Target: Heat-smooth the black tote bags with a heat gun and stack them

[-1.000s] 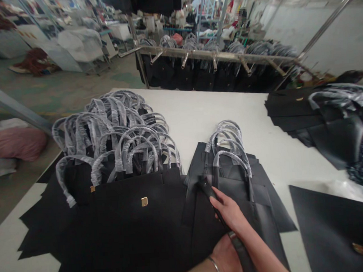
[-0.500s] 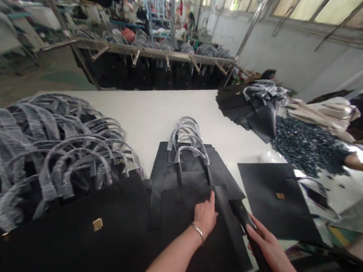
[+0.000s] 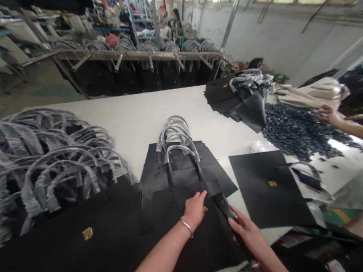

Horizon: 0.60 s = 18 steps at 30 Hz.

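While I lean over the white desk [image 3: 155,113], my left hand [image 3: 194,211] rests on the black tote bag [image 3: 177,214] in front of me, palm down, its fingers together and gently curved. It has hold of nothing, and a metal bangle [image 3: 186,227] circles the wrist. My right hand [image 3: 245,232] is closed around a stiff black strap [image 3: 224,211], with the fingers wrapped over its edge. The strap slants across the bag's right side, and its upper end lies just beside my left fingertips.

The bag lies flat on a stack of the same black bags, near the desk's front edge. Their handles, wrapped in clear plastic [image 3: 177,146], arch away from me onto the bare desk. To the left, touching that stack, is a larger heap of black bags [image 3: 81,212], with a gold-coloured plate [image 3: 87,233] on the top one and a mass of wrapped handles beyond it. To the right, a single flat black bag [image 3: 269,188] lies apart from my hands. Past it, a co-worker's hand [image 3: 330,115] reaches toward a scattered pile of small dark pieces [image 3: 301,132]. Another stack of bags [image 3: 237,95] sits at the desk's far corner, and more black bags [image 3: 134,75] hang from a metal rack [image 3: 133,55] beyond the desk.
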Available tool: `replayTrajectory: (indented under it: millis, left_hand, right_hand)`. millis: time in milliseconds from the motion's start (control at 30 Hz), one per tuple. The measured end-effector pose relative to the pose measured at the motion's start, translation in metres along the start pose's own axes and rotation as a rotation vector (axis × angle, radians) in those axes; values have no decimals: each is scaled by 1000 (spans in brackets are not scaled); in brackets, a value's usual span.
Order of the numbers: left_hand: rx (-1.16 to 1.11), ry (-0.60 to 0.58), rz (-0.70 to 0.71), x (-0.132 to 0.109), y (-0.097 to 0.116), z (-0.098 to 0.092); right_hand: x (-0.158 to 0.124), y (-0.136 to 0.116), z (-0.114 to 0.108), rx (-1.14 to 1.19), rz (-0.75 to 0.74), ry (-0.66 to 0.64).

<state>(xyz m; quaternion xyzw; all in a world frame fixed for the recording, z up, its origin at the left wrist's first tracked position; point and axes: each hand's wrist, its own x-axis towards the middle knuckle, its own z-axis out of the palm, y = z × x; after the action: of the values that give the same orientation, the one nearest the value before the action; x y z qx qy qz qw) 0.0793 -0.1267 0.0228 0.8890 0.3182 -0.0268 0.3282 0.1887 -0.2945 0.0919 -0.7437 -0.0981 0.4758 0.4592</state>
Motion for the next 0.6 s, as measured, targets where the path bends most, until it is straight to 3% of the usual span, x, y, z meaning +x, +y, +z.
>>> replayTrajectory:
  millis: [467,600]
  left_hand:
    - [-153,-7,53,2,-16,0]
    - [-220,77,-27,-1,-21,2]
  right_hand:
    - [2,-6,-3,-35,41,-40]
    - [9,-6,4,-32,47,-103]
